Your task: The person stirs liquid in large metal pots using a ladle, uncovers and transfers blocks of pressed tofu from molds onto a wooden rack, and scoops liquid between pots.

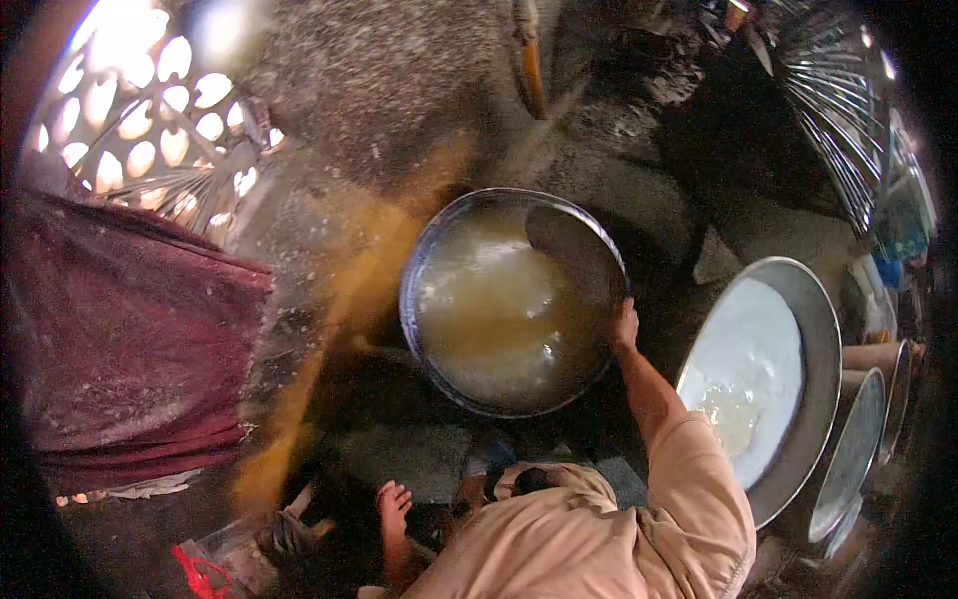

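A large round metal pan (404, 304) holds cloudy yellowish liquid (489, 309). At the pan's right rim, my right hand (625, 325) is closed on one end of a dark brown, flat, rounded piece (579, 255). That piece reaches over the liquid toward the far rim; its exact kind does not show. My left hand (395, 507) is held low beside my body, nearer to me than the pan. Its fingers are apart, with nothing in them.
A wide steel basin (823, 399) with white liquid stands to the right, and more metal vessels (848, 454) lean beyond it. Maroon cloth (140, 329) hangs at left below a pierced screen (140, 120). A red item (200, 574) lies lower left.
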Tool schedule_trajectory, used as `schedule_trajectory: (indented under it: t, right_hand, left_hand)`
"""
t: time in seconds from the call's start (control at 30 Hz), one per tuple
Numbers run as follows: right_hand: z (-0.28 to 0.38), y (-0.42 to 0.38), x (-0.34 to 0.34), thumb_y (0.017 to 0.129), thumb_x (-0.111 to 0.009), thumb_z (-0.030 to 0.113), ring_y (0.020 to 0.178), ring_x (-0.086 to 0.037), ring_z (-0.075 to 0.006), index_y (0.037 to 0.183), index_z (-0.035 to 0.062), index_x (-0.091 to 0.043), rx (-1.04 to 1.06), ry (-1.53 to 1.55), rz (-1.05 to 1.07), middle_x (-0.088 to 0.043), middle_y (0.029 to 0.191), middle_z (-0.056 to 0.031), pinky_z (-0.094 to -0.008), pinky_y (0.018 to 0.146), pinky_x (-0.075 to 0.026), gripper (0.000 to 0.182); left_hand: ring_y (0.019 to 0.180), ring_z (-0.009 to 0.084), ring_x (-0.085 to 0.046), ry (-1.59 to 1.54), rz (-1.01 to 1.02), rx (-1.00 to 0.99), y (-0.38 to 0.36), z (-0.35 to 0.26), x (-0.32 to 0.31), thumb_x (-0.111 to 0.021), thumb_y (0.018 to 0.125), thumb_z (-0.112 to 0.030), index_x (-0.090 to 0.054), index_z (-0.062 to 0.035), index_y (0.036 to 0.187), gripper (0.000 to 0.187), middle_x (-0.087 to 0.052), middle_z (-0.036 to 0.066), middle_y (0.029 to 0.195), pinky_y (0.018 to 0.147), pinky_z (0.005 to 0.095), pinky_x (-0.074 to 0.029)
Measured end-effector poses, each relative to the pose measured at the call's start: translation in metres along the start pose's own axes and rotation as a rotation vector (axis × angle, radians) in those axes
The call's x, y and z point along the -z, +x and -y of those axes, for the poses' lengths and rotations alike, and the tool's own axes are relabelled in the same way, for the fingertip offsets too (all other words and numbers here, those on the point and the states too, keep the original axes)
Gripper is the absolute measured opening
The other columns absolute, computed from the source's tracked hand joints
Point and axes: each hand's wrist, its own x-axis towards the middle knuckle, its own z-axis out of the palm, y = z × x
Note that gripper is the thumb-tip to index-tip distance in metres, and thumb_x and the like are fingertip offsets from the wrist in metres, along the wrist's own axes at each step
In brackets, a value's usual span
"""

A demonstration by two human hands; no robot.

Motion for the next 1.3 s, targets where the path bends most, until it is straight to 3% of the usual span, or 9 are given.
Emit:
schedule_trajectory:
  t: [0.2,0.37,0.57,0.63,0.7,0.8,0.93,1.13,1.3]
  right_hand:
    - [-0.191,-0.029,-0.100,0.084,-0.048,0.035,0.063,-0.057,-0.0303,0.084,0.0037,-0.054,-0.252,-0.151,0.322,-0.055,0.073,-0.0164,-0.0400,0.052,-0.042,0.032]
    - [-0.265,-0.049,-0.147,0.080,-0.051,0.036,0.058,-0.055,-0.0241,0.085,0.0077,-0.054,-0.494,0.317,0.611,-0.054,0.069,-0.0079,-0.0342,0.046,-0.041,0.029]
    - [-0.174,-0.094,-0.108,0.081,-0.055,0.016,0.053,-0.052,-0.0160,0.084,0.0071,-0.052,-0.644,0.518,0.954,-0.052,0.068,-0.0030,-0.0314,0.045,-0.041,0.010]
    - [-0.085,-0.135,-0.057,0.081,-0.054,0.009,0.052,-0.051,-0.0142,0.087,0.0062,-0.051,-0.419,0.417,0.877,-0.052,0.069,-0.0035,-0.0296,0.044,-0.042,0.007]
    - [-0.025,-0.155,-0.002,0.080,-0.054,0.004,0.050,-0.049,-0.0130,0.087,0.0051,-0.050,-0.452,0.416,0.860,-0.051,0.069,-0.0039,-0.0281,0.044,-0.042,0.008]
    - [-0.006,-0.160,0.082,0.081,-0.053,0.000,0.049,-0.047,-0.0119,0.084,0.0039,-0.048,-0.432,0.298,0.810,-0.047,0.065,-0.0039,-0.0275,0.043,-0.040,0.007]
    - [0.033,-0.192,0.209,0.079,-0.060,0.001,0.046,-0.046,-0.0122,0.078,0.0025,-0.049,-0.480,0.266,0.668,-0.047,0.062,-0.0042,-0.0287,0.041,-0.039,0.011]
    - [-0.030,-0.220,0.369,0.075,-0.063,0.009,0.050,-0.053,-0.0145,0.072,0.0028,-0.055,-0.416,0.108,0.410,-0.053,0.062,-0.0043,-0.0317,0.044,-0.047,0.011]
    - [-0.161,-0.225,0.431,0.073,-0.063,0.006,0.048,-0.053,-0.0174,0.073,0.0028,-0.052,-0.509,0.317,0.236,-0.052,0.060,-0.0063,-0.0330,0.042,-0.046,0.011]
  left_hand:
    - [0.091,0.0245,-0.059,-0.093,-0.143,0.090,-0.022,0.020,0.041,-0.049,0.087,-0.034,-0.042,-0.0108,0.126,0.046,-0.055,0.010,0.114,0.073,0.0379,-0.048]
    - [0.089,0.0233,-0.059,-0.048,-0.134,0.123,-0.019,0.020,0.036,-0.051,0.086,-0.032,-0.044,-0.0113,0.124,0.044,-0.057,0.008,0.109,0.071,0.0363,-0.048]
    - [0.086,0.0239,-0.059,-0.136,-0.052,-0.014,-0.005,0.013,0.011,-0.051,0.085,-0.031,-0.046,-0.0114,0.120,0.041,-0.057,0.007,0.104,0.070,0.0367,-0.046]
    - [0.084,0.0249,-0.059,-0.156,0.020,-0.027,0.007,0.017,0.000,-0.052,0.084,-0.031,-0.047,-0.0125,0.119,0.039,-0.058,0.007,0.102,0.068,0.0373,-0.046]
    - [0.084,0.0263,-0.059,-0.159,0.094,-0.034,0.019,0.017,-0.017,-0.053,0.084,-0.031,-0.048,-0.0141,0.117,0.038,-0.059,0.007,0.098,0.065,0.0381,-0.046]
    - [0.080,0.0266,-0.059,-0.145,0.196,-0.045,0.098,0.057,-0.035,-0.055,0.083,-0.032,-0.051,-0.0168,0.114,0.034,-0.060,0.007,0.093,0.063,0.0399,-0.046]
    - [0.075,0.0253,-0.060,-0.005,0.244,0.041,0.068,0.029,-0.099,-0.056,0.083,-0.029,-0.053,-0.0150,0.110,0.031,-0.060,0.007,0.088,0.063,0.0400,-0.047]
    - [0.075,0.0242,-0.060,0.197,0.291,-0.045,0.014,0.012,-0.181,-0.055,0.084,-0.029,-0.052,-0.0125,0.113,0.034,-0.061,0.006,0.089,0.066,0.0388,-0.047]
    - [0.078,0.0226,-0.060,0.290,0.339,-0.060,-0.021,0.012,-0.214,-0.054,0.086,-0.028,-0.051,-0.0125,0.117,0.034,-0.061,0.005,0.089,0.068,0.0384,-0.046]
